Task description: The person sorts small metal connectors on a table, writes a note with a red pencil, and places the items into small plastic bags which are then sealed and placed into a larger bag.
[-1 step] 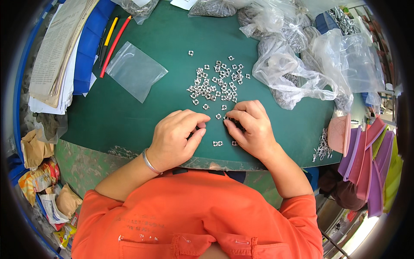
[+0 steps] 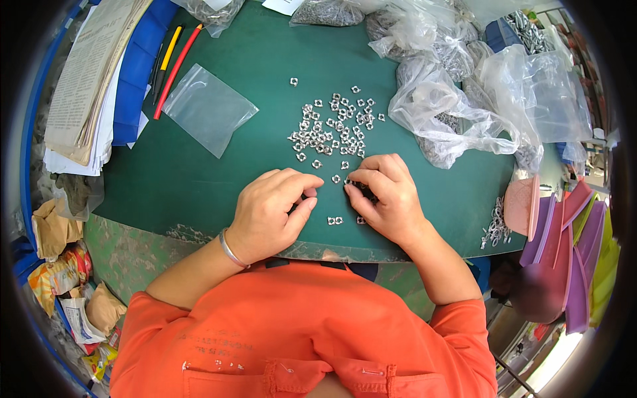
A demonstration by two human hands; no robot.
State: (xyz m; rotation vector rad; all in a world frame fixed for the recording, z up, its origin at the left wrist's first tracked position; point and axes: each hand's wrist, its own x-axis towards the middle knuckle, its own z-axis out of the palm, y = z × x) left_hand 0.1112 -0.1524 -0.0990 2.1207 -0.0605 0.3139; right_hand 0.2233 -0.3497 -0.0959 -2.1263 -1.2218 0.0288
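Note:
Small silvery square metal pieces with holes (image 2: 312,139) lie in a loose heap on the green tabletop (image 2: 219,176), beyond my hands. My left hand (image 2: 269,209) hovers left of the heap's near side, fingers loosely curled, thumb and index tips apart with nothing visible between them. My right hand (image 2: 388,196) rests on the table at the right, thumb and index finger brought together at one small metal piece (image 2: 347,180), partly covered by the fingertips. A pair of joined-looking pieces (image 2: 335,221) lies between my wrists. Another piece (image 2: 361,220) sits under my right thumb's side.
A clear zip bag (image 2: 211,109) lies left, near red (image 2: 178,71) and yellow-black (image 2: 167,56) pens. A blue tray (image 2: 136,83) with papers (image 2: 89,79) stands far left. Plastic bags of metal parts (image 2: 444,119) crowd the back right. A pink container (image 2: 522,205) and metal clips (image 2: 496,225) are at the right edge.

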